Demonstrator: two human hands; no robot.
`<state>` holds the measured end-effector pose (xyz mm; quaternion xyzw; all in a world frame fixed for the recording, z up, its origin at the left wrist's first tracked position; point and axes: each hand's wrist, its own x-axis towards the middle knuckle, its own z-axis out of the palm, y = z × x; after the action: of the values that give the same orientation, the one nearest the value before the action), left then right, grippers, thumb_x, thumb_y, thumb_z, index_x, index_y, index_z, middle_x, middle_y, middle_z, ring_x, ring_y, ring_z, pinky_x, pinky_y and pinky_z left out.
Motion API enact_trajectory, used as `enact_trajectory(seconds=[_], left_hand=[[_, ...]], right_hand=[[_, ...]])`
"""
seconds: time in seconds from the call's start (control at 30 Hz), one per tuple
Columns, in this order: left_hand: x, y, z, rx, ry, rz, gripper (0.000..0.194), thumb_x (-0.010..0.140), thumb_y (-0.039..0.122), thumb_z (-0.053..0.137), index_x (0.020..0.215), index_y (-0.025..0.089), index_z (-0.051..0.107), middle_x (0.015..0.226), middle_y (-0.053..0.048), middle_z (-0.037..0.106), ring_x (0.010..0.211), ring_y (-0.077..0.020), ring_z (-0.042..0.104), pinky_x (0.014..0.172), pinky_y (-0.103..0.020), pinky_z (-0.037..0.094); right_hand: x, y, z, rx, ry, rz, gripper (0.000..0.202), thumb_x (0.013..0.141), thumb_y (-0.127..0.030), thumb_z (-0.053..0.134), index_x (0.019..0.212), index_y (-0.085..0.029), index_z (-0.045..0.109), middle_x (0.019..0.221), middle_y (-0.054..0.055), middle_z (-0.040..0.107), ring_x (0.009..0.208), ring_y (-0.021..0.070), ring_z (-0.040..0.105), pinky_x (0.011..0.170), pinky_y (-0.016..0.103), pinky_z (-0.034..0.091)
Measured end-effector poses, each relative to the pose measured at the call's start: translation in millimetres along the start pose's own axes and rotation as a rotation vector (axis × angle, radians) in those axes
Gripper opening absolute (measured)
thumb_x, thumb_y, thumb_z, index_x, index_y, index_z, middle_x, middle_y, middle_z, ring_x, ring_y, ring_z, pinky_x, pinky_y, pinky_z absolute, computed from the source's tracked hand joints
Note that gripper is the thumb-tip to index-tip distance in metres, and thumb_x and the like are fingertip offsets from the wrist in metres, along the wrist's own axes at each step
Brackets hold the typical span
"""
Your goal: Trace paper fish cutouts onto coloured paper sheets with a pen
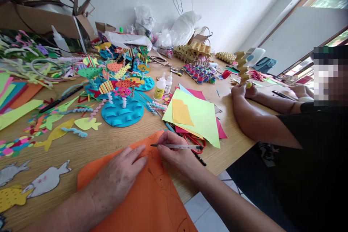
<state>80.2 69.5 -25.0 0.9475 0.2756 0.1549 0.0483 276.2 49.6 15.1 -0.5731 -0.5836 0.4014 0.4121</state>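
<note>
My left hand (pixel 122 174) lies with its fingers stretched out on a sheet of orange paper (pixel 133 206). Pinched in my right hand (pixel 175 152) is a pen (pixel 187 147) with a pale barrel, its dark tip at the paper near the sheet's far end. Dark-lined fish outlines (pixel 160 180) run along the right part of the sheet. Left of the sheet lie a white fish cutout (pixel 47 181) and a dotted yellow fish cutout (pixel 12 198). Beyond my hands, a blue paper base (pixel 122 114) carries colourful paper fish on curled pipe cleaners.
Glue bottles (pixel 160 87) stand behind a pile with light green paper (pixel 198 112) and red-handled scissors (pixel 194 145). Pipe cleaners and confetti (pixel 16 145) cover the left side. At right, a co-worker's hands (pixel 241 92) hold an egg-carton piece (pixel 241 66). The table edge (pixel 225 166) runs nearby.
</note>
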Motion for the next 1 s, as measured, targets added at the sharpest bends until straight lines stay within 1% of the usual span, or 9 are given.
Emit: enact_trajectory(seconds=[0.1, 0.17, 0.27, 0.37, 0.57, 0.77, 1.0], left_hand=[[-1, 1, 0.5, -0.004, 0.006, 0.002, 0.047, 0.074, -0.004, 0.034, 0.104, 0.018, 0.063, 0.122, -0.009, 0.06, 0.102, -0.0226, 0.059, 0.087, -0.037, 0.053], [-1, 1, -0.1, -0.016, -0.004, 0.011, 0.048, 0.073, -0.005, 0.033, 0.103, 0.017, 0.064, 0.122, -0.01, 0.06, 0.102, -0.0238, 0.059, 0.086, -0.039, 0.053], [-1, 2, 0.4, -0.034, 0.013, -0.011, 0.047, 0.074, -0.005, 0.032, 0.102, 0.017, 0.063, 0.124, -0.01, 0.059, 0.105, -0.0248, 0.058, 0.087, -0.04, 0.051], [-2, 2, 2.9, -0.033, -0.007, -0.018, 0.047, 0.075, -0.004, 0.032, 0.103, 0.018, 0.063, 0.124, -0.009, 0.059, 0.105, -0.0237, 0.058, 0.087, -0.039, 0.051], [-5, 2, 8.3, -0.038, 0.018, -0.037, 0.045, 0.075, -0.005, 0.034, 0.101, 0.019, 0.062, 0.123, -0.008, 0.059, 0.104, -0.0235, 0.057, 0.086, -0.038, 0.051], [-4, 3, 6.6, -0.026, 0.016, -0.032, 0.047, 0.074, -0.006, 0.033, 0.102, 0.019, 0.062, 0.123, -0.008, 0.059, 0.103, -0.0229, 0.056, 0.088, -0.038, 0.05], [-4, 3, 8.2, -0.019, 0.008, -0.04, 0.049, 0.072, -0.006, 0.033, 0.101, 0.019, 0.062, 0.122, -0.006, 0.059, 0.103, -0.021, 0.056, 0.088, -0.036, 0.05]], right_hand=[[-8, 5, 0, -0.019, -0.003, 0.031, 0.01, 0.071, -0.01, 0.048, 0.071, -0.018, 0.054, 0.063, -0.004, 0.051, 0.054, 0.0081, 0.041, 0.048, 0.019, 0.032], [-12, 10, 1, -0.058, 0.004, 0.015, 0.009, 0.071, -0.01, 0.049, 0.072, -0.018, 0.054, 0.06, -0.005, 0.049, 0.052, 0.0079, 0.039, 0.046, 0.019, 0.03], [-13, 16, 3, -0.129, 0.018, -0.032, 0.009, 0.071, -0.01, 0.051, 0.071, -0.018, 0.055, 0.059, -0.005, 0.05, 0.052, 0.0083, 0.041, 0.048, 0.02, 0.031], [-12, 19, 5, -0.163, 0.018, -0.057, 0.009, 0.071, -0.01, 0.051, 0.071, -0.018, 0.056, 0.06, -0.004, 0.052, 0.052, 0.0087, 0.043, 0.049, 0.02, 0.033], [-12, 19, 5, -0.191, -0.002, -0.071, 0.009, 0.073, -0.011, 0.051, 0.072, -0.018, 0.058, 0.062, -0.003, 0.054, 0.054, 0.0092, 0.045, 0.05, 0.021, 0.034], [-12, 17, 5, -0.187, -0.018, -0.081, 0.009, 0.074, -0.012, 0.051, 0.072, -0.018, 0.057, 0.062, -0.004, 0.054, 0.055, 0.009, 0.046, 0.051, 0.021, 0.034], [-14, 21, 4, -0.184, -0.03, -0.088, 0.007, 0.075, -0.013, 0.051, 0.073, -0.018, 0.055, 0.063, -0.004, 0.055, 0.055, 0.0087, 0.046, 0.05, 0.021, 0.034]])
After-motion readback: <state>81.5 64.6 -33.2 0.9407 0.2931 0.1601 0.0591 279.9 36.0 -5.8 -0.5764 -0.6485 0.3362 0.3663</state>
